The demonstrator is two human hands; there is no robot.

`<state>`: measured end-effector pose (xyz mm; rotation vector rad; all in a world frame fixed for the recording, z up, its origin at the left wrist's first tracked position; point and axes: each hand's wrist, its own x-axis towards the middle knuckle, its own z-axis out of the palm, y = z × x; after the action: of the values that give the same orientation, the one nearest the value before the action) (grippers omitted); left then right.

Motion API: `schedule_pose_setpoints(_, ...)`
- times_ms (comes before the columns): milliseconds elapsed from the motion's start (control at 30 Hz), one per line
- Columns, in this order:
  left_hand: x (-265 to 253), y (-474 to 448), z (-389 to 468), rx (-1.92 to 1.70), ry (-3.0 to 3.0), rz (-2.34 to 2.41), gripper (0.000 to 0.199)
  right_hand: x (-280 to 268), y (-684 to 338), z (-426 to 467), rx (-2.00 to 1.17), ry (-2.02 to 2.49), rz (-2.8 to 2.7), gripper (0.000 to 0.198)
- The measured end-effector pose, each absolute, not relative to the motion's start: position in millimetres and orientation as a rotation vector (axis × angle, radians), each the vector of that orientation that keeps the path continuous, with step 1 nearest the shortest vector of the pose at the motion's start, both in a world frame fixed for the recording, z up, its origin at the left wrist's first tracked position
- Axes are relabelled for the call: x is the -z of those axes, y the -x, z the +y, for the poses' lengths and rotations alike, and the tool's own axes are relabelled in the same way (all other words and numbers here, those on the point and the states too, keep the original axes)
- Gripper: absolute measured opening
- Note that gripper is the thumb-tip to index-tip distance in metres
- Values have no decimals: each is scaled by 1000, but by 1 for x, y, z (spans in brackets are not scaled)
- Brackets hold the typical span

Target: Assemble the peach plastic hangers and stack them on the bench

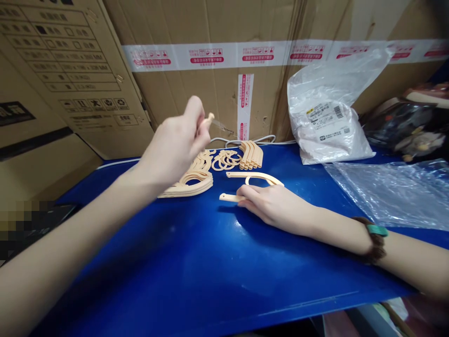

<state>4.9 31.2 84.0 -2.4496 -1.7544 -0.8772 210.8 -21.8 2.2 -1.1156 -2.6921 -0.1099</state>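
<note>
Raised over the table, my left hand (178,135) pinches a small beige plastic piece (210,117) with a knobbed end; most of it is hidden by the fingers. My right hand (277,206) is closed on a beige plastic hanger arm (229,198), its holed end sticking out to the left. Just behind it lies another curved hanger arm (252,175) with a ring-like part. Below my left hand, a stack of curved hanger arms (196,187) rests on the table. Farther back are a pile of beige hooks (226,160) and a neat stack of short curved tubes (251,155).
Large cardboard boxes (206,103) wall off the back and left of the blue table (168,276). At the right stand a white plastic package (326,126) and a flattened clear bag (389,192). A white cable (259,139) runs along the rear edge.
</note>
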Motion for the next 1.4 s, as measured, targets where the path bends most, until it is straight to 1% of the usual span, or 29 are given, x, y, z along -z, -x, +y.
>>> schedule_pose_setpoints(67,-67,-8,3,736,2424,-1556,27,-2,-211,-21,99,1115,-2692,24)
schedule_pose_setpoints(133,-44,-8,-17,587,2538,-1322,28,-1,-212,-20,87,1114,-2692,23)
schedule_pose_setpoints(233,-13,-6,-32,447,2756,-1077,30,-2,-213,-19,26,1123,-2671,14)
schedule_pose_setpoints(300,-2,-5,-34,379,2821,-1073,27,-4,-214,-18,-26,1136,-2635,7)
schedule_pose_setpoints(400,0,-4,-32,359,2889,-1127,25,-5,-216,-17,-44,1150,-2575,6)
schedule_pose_setpoints(600,-7,0,-27,417,2927,-1226,23,-4,-217,-17,84,1165,-2478,7)
schedule_pose_setpoints(667,-6,2,-25,405,2898,-1273,21,-4,-217,-18,49,1169,-2466,6)
schedule_pose_setpoints(867,-4,4,-20,330,2890,-1431,26,-4,-215,-18,-99,1132,-2502,5)
schedule_pose_setpoints(1067,-6,3,-20,303,2903,-1500,22,-1,-215,-20,-121,1171,-2492,9)
schedule_pose_setpoints(1133,-6,3,-20,307,2905,-1496,22,-1,-215,-20,-118,1154,-2462,14)
schedule_pose_setpoints(1233,-8,6,-19,357,2899,-1472,21,-2,-214,-20,-105,1131,-2458,27)
schedule_pose_setpoints(1400,-13,7,-20,438,2885,-1473,25,-6,-213,-22,-121,1122,-2596,37)
